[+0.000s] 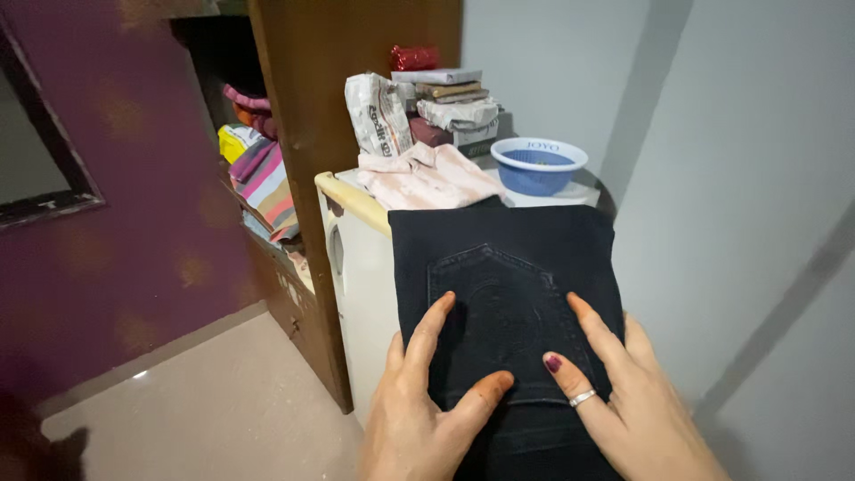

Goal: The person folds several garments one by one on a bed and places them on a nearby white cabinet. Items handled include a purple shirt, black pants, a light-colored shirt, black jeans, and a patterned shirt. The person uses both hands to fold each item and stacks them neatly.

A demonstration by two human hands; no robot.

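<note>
Dark denim jeans [503,267], folded into one flat rectangle with a stitched back pocket facing up, lie on the near end of the white appliance top [352,198], reaching its near edge. I see my left hand [427,401] pressed flat on the denim, fingers spread wide, thumb angled inward along the fold, holding nothing. My right hand [623,392], wearing one silver ring, lies flat beside it with fingers spread as well, so the pocket sits between and just beyond the two hands.

Past the far edge of the jeans lies one crumpled pale pink garment [427,176], touching the denim. To its right, near the far right corner, stands one round blue plastic basket with a white rim [539,165]. Behind the garment leans one white paper packet with dark lettering [378,114]; beside it rises a stack of flat boxes and wrapped parcels [450,107], topped by one shiny red packet [414,58].
</note>
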